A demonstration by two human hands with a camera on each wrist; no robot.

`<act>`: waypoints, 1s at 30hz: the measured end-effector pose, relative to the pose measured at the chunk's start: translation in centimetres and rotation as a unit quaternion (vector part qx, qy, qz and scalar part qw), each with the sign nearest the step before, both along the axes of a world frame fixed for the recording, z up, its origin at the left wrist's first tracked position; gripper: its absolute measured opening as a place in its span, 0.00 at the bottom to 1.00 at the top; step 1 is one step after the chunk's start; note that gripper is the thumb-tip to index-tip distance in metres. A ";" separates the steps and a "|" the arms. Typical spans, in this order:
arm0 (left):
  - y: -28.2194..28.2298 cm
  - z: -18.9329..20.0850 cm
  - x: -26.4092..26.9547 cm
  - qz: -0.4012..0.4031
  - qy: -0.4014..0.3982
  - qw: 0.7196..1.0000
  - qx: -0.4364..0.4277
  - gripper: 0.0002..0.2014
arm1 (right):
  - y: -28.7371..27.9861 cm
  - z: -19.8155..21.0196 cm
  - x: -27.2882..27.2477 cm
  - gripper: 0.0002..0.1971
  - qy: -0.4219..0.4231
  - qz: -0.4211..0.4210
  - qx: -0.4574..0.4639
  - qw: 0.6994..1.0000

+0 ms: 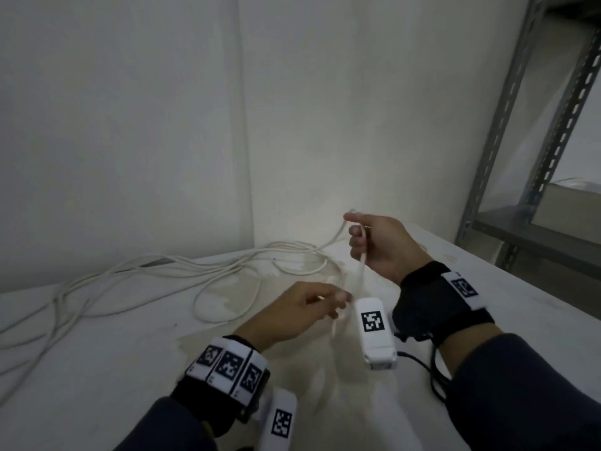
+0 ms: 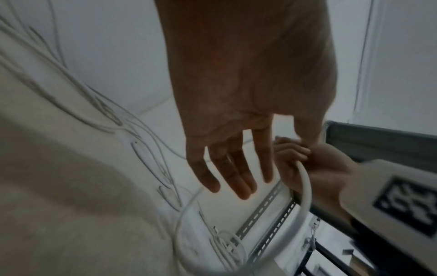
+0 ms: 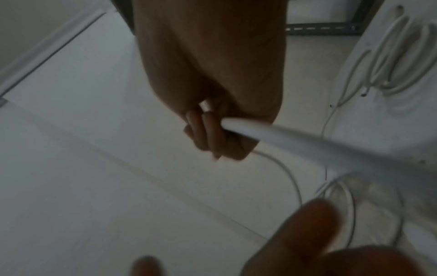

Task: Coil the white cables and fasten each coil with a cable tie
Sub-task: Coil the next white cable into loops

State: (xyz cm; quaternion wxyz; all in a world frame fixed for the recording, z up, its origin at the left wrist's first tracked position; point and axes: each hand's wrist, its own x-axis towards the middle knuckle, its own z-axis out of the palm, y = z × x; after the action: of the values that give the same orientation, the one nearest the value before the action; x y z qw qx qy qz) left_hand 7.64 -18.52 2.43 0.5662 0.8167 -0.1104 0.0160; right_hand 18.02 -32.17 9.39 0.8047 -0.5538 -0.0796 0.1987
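Observation:
My right hand (image 1: 361,236) is raised above the table and grips a white cable (image 1: 359,271); in the right wrist view its fingers (image 3: 208,130) curl round that cable (image 3: 307,145). The cable hangs down from the fist in a loop (image 2: 305,196). My left hand (image 1: 338,304) hovers just below and left of it, with fingers (image 2: 236,177) straight and spread, holding nothing. More loose white cables (image 1: 130,278) sprawl over the table's back left. No cable tie is visible.
The white table (image 1: 97,369) stands in a corner against pale walls. A grey metal shelf rack (image 1: 520,157) stands at the right. A small bundle of white cable (image 2: 227,246) lies on the table near the rack.

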 end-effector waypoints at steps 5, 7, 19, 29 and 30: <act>2.7 2.5 -3.2 0.090 0.133 0.905 -0.395 0.32 | -0.5 1.3 -6.1 0.10 -0.146 0.353 -0.190 0.905; 4.3 3.6 -4.7 0.080 0.115 0.834 -0.534 0.31 | -0.1 1.4 -8.8 0.12 -0.187 0.449 -0.305 0.819; 14.8 -0.6 -17.0 0.438 -0.023 0.847 -0.300 0.12 | 5.8 -3.9 -15.8 0.17 -0.307 0.325 -0.618 0.647; 17.8 -3.4 -21.3 0.456 0.115 0.882 -0.039 0.12 | 11.5 -8.6 -15.9 0.29 -0.212 0.187 -0.562 0.777; 17.6 -3.1 -21.2 0.440 0.115 0.890 -0.038 0.13 | 11.9 -8.7 -16.0 0.25 -0.225 0.195 -0.570 0.766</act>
State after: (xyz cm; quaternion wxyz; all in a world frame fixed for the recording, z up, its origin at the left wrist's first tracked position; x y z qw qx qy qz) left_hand -13.61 -0.88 -0.63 0.5403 0.7556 0.3271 0.1736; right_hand 2.03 -20.32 0.69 0.2439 -0.9119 -0.2366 0.2300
